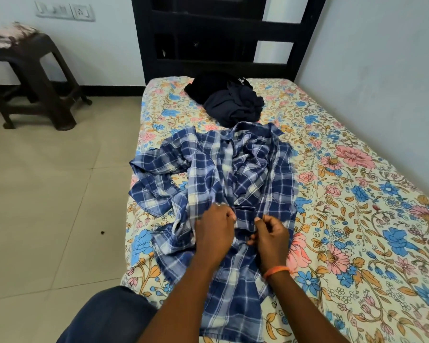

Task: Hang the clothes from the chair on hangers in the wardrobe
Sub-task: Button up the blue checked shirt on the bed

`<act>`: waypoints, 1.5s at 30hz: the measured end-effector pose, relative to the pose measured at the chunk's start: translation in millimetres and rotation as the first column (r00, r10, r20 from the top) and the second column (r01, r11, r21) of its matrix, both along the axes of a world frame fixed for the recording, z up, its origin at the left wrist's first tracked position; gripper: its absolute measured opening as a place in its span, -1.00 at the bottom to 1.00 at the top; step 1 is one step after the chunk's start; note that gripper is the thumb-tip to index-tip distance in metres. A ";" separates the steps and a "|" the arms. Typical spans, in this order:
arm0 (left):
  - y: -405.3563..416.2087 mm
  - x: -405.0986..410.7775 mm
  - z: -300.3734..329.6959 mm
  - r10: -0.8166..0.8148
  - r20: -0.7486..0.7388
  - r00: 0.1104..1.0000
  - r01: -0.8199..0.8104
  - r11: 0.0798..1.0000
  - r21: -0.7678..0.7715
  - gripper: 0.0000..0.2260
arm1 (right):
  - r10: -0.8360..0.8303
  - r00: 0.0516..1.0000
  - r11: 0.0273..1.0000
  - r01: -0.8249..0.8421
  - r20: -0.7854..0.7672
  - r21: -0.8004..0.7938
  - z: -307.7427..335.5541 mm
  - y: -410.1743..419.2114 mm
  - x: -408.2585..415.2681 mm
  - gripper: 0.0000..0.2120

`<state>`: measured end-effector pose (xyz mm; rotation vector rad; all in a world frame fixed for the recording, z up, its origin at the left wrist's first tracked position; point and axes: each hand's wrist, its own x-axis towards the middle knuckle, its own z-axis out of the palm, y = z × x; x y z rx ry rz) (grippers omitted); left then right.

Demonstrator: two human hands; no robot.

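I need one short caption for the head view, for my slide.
Both hands grip a blue plaid shirt on a floral bed.

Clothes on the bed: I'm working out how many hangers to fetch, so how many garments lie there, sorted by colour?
Blue-and-white checked shirt: 1
Dark garments heaped near the headboard: 2, as far as the folds let me tell (one black, one dark navy)
Total: 3
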<state>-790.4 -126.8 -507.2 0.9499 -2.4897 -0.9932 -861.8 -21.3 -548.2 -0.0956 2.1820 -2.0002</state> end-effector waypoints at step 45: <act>23.8 27.4 -11.0 0.013 -0.047 0.999 0.006 0.921 0.389 -0.75 | 0.273 0.928 0.939 -0.201 0.252 -0.280 0.7 28.3 36.2 -0.86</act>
